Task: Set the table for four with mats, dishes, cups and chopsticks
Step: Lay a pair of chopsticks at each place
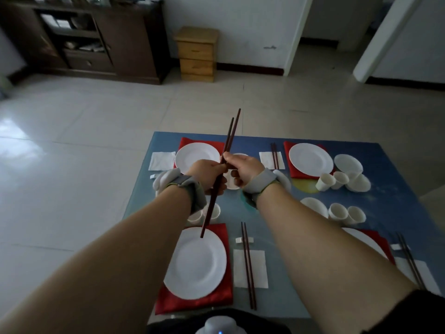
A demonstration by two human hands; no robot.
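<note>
- We are holding a pair of dark chopsticks (222,165) above the middle of the table (385,196), our left hand (208,175) curled round the shafts and our right hand (243,168) pinching them just above it; the tips are pointing up past the far edge.
- We are judging this to be the chopstick step for the last place, since the napkin (161,160) at the far left corner is lying bare (the other three are each carrying a pair).
- The next move is calling for evening the two ends, then laying the pair across that napkin beside the far left plate (192,155).
- Our wrists are hiding a small dish and some cups near the table's middle, and the near right setting (368,239) is partly covered by our right forearm.
</note>
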